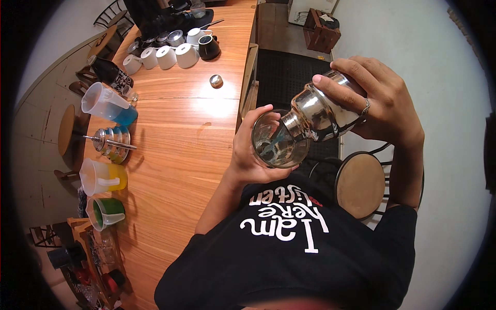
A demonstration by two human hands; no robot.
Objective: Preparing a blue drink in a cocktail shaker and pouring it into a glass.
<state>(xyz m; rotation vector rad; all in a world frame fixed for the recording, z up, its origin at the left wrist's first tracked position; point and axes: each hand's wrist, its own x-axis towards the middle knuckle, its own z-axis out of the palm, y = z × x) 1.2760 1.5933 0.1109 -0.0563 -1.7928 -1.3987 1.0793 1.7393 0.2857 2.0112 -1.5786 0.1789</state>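
Pouring is underway: the right hand (385, 101), grip clamped on a tilted steel shaker (323, 111), empties blue liquid into the glass (279, 139) gripped by the left hand (248, 150), beside the surface (175, 134). Next, keep the tilt steady.

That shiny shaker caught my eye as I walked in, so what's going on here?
A person tips a metal shaker with the right hand, its mouth over a clear glass held in the left hand. Blue liquid shows in the glass. On the wooden counter beside them stand pitchers of blue, yellow and green liquid, plus white cups.
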